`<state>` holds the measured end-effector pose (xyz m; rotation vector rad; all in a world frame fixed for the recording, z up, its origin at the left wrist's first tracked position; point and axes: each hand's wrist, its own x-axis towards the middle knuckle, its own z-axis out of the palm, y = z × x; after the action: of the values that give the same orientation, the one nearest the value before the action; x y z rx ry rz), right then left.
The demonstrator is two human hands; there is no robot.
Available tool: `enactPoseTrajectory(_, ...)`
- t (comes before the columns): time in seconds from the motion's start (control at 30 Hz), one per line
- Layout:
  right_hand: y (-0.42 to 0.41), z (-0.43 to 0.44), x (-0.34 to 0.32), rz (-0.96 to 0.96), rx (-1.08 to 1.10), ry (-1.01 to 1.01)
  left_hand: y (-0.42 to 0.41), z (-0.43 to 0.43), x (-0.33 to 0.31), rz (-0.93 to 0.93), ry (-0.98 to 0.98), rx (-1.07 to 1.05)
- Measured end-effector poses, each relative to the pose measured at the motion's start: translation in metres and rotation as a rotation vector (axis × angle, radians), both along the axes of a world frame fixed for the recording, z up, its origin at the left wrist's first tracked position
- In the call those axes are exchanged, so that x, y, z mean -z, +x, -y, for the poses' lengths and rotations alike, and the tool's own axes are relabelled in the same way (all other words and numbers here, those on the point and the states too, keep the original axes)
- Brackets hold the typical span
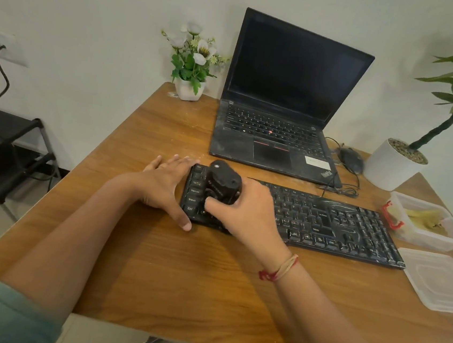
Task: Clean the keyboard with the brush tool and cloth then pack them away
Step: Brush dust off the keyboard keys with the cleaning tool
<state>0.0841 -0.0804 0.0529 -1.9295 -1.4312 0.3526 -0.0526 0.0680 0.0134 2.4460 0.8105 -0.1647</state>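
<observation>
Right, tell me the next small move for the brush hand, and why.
Probably draw the black block-shaped brush tool rightward along the key rows. The right hand grips it over the left end of the black plastic keyboard, the left hand braces that edge, and most keys lie to its right.

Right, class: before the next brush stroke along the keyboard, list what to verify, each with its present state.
1. Left hand braces the left end of the black plastic keyboard: ok.
2. Right hand grips the chunky black brush tool: ok.
3. Brush contact with the keys: cannot tell, hidden.
4. Clear plastic container open, its clear lid off beside it: ok.
5. Yellow cloth lying in the container: ok.
</observation>
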Motion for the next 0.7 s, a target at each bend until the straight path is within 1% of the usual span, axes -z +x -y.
enactPoseTrajectory(0.03,0.0,0.0,0.0,-0.026,-0.014,-0.009,0.0,0.0,0.0,-0.003,-0.002,0.002)
enactPoseTrajectory(0.1,0.011,-0.003,-0.005,-0.07,0.029,-0.052,0.0,0.0,0.0,0.012,-0.012,0.002)
enactPoseTrajectory(0.2,0.019,0.0,-0.007,-0.059,0.1,-0.01,0.0,-0.001,0.0,0.025,-0.022,0.003)
enactPoseTrajectory(0.3,-0.003,0.003,0.001,-0.057,-0.007,0.008,0.001,-0.001,0.001,0.019,-0.013,0.01)
enactPoseTrajectory(0.37,-0.008,0.001,0.003,-0.141,-0.055,-0.045,0.001,-0.001,0.001,0.016,-0.013,0.015)
enactPoseTrajectory(0.43,0.001,-0.004,-0.001,-0.118,0.009,-0.054,0.001,-0.001,0.001,0.019,-0.013,0.015)
enactPoseTrajectory(0.5,0.011,-0.008,-0.006,-0.079,0.122,-0.012,0.0,-0.001,0.0,0.027,-0.02,0.011)
enactPoseTrajectory(0.53,0.012,-0.01,-0.008,-0.068,0.139,0.006,0.0,-0.001,-0.001,0.03,-0.023,0.011)
enactPoseTrajectory(0.57,0.008,-0.011,-0.008,-0.064,0.125,0.003,0.0,0.0,-0.001,0.027,-0.026,0.012)
enactPoseTrajectory(0.63,-0.01,-0.01,-0.006,-0.063,0.018,-0.023,0.001,0.0,-0.001,0.001,-0.019,0.019)
enactPoseTrajectory(0.7,-0.022,-0.011,-0.003,-0.012,-0.073,-0.03,0.001,-0.001,0.0,-0.012,-0.003,0.028)
